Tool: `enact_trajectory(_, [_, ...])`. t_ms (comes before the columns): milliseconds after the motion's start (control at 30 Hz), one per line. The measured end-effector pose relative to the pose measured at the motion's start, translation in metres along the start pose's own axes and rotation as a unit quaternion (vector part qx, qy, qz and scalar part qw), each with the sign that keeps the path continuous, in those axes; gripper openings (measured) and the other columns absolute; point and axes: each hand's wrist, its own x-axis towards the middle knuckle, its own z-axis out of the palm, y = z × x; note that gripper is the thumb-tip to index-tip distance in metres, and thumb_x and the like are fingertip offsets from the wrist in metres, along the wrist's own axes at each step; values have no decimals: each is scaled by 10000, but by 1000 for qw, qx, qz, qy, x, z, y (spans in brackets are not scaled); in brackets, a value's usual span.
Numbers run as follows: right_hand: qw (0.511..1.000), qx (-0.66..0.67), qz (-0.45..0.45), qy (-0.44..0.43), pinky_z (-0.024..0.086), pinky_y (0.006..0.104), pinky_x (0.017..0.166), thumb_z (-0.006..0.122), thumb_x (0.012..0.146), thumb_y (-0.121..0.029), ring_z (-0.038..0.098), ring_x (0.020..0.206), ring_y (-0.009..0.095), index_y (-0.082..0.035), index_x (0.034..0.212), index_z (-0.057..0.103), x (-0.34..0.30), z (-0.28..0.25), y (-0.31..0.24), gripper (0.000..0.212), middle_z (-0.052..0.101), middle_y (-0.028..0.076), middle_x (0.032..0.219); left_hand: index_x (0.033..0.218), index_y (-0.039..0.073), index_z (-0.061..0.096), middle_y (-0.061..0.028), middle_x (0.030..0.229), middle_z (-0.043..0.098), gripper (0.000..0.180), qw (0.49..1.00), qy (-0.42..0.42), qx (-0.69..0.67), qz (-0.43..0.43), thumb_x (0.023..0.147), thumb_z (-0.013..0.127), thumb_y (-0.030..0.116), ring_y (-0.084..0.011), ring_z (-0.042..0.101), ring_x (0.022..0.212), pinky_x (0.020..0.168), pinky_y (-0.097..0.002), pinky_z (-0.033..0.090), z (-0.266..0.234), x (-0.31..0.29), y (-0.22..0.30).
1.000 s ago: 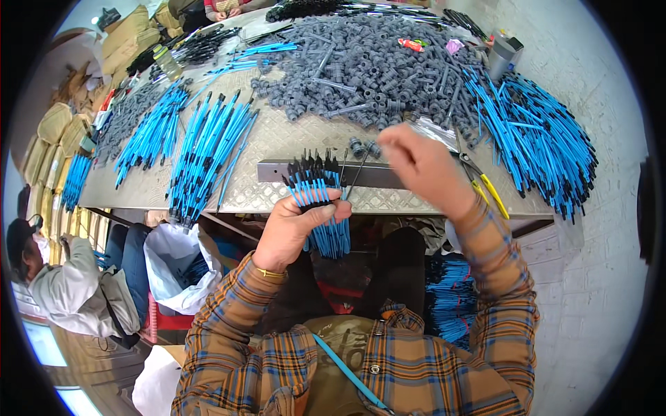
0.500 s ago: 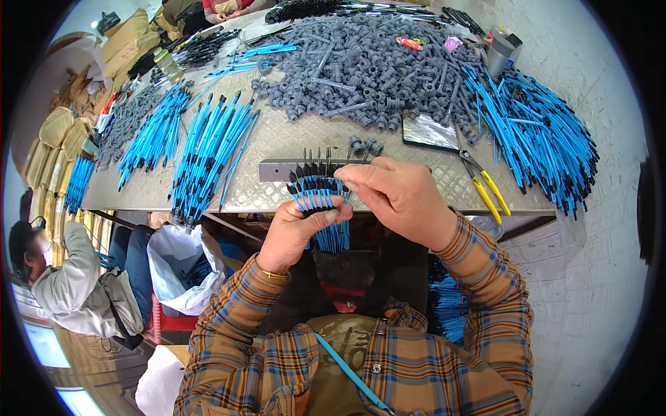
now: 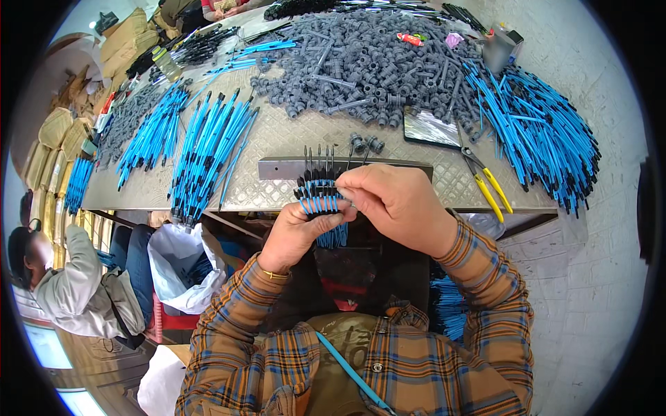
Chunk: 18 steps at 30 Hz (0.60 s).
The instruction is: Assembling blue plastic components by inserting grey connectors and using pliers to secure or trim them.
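Note:
My left hand (image 3: 295, 236) is closed round a fanned bundle of thin blue sticks with black fittings (image 3: 320, 204), held upright at the table's front edge. Several thin dark pins stand up from the bundle's top. My right hand (image 3: 395, 204) pinches at the bundle's right side, thumb and forefinger together on a thin dark pin there. Just behind the bundle lies a flat grey metal bar (image 3: 276, 170). Two grey ribbed plastic fittings (image 3: 366, 143) sit beyond the bar.
A big heap of grey plastic fittings (image 3: 361, 62) covers the table's back. Blue stick bundles lie left (image 3: 211, 152) and right (image 3: 541, 132). Yellow-handled pliers (image 3: 489, 184) and a dark flat phone-like slab (image 3: 431, 129) are at right. A co-worker (image 3: 76, 277) sits at left.
The bundle has turned slightly and shifted a little right in my left hand. My right hand stays at its right side, its fingers slightly lower.

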Motion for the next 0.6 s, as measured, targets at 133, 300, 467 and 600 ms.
enact_trajectory(133, [989,-133,-25,-54,443,339,489,613,821,-158,571,579,224,-144,864,596,4,-10,-12,49,505,39,629,1090,-18,630,-108,1036,663,223,1000,-14,19,3,874,575,-19,-184,620,1000,920,-298,470,-1,-1,2])
enact_trajectory(300, [989,-125,-48,-56,441,332,481,628,770,-159,560,559,214,-138,816,561,8,-8,-8,84,481,26,628,1090,-26,625,-90,1032,661,219,999,-26,45,-5,875,582,-7,-171,610,1000,916,-289,461,0,1,5])
enact_trajectory(467, [977,-177,-86,-85,458,329,490,604,731,-146,578,578,220,-122,774,516,12,-10,-13,101,494,23,630,1084,-17,629,-70,1040,659,218,998,-26,65,-7,869,595,-7,-148,601,999,906,-277,460,-4,-1,1])
enact_trajectory(600, [974,-185,-89,-99,462,330,485,597,734,-135,585,582,219,-122,776,512,12,-8,-14,96,496,26,625,1064,2,642,-34,1023,659,211,997,-22,74,-4,858,606,-27,-112,590,971,888,-258,460,-5,-1,-2])
